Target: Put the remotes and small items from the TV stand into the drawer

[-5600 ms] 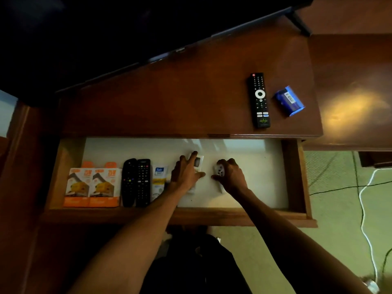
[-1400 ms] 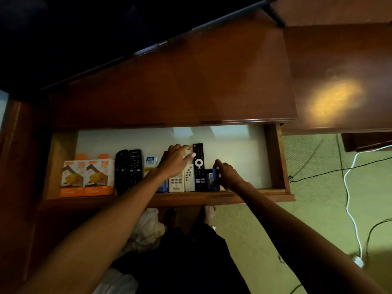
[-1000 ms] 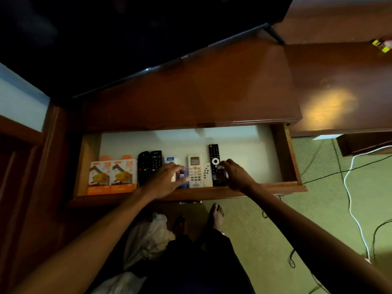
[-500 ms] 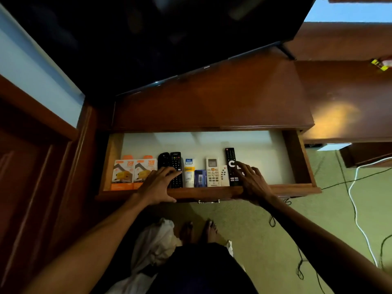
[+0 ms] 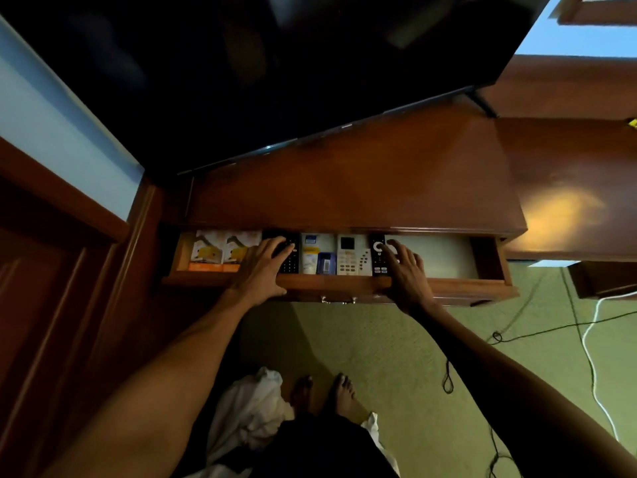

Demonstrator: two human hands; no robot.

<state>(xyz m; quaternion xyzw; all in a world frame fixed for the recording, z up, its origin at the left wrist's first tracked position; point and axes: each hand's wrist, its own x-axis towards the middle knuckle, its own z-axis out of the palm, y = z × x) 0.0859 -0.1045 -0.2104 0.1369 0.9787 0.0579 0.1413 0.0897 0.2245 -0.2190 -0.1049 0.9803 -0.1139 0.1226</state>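
Observation:
The wooden drawer [image 5: 448, 288] stands partly open under the TV stand top [image 5: 344, 181]. Inside, from left to right, lie two orange boxes [image 5: 224, 253], black remotes [image 5: 291, 262], a white tube [image 5: 309, 258], a small blue box [image 5: 326, 263], a white remote [image 5: 346, 258] with a smaller white one beside it, and a black remote [image 5: 378, 258] with a white ring. My left hand [image 5: 262, 270] rests flat over the drawer's front edge and the black remotes. My right hand [image 5: 405, 270] lies spread on the front edge beside the ringed remote. Neither hand holds anything.
A large dark TV [image 5: 275, 63] stands on the stand top. Dark wooden panelling [image 5: 51, 270] is at the left. Black and white cables [image 5: 593, 339] trail over the green carpet at the right. My bare feet [image 5: 324, 391] and white cloth [image 5: 251, 408] are below.
The drawer has slid further in under the stand top, hiding the far ends of the items. Both hands have shifted onto its front edge, and the view has pulled back.

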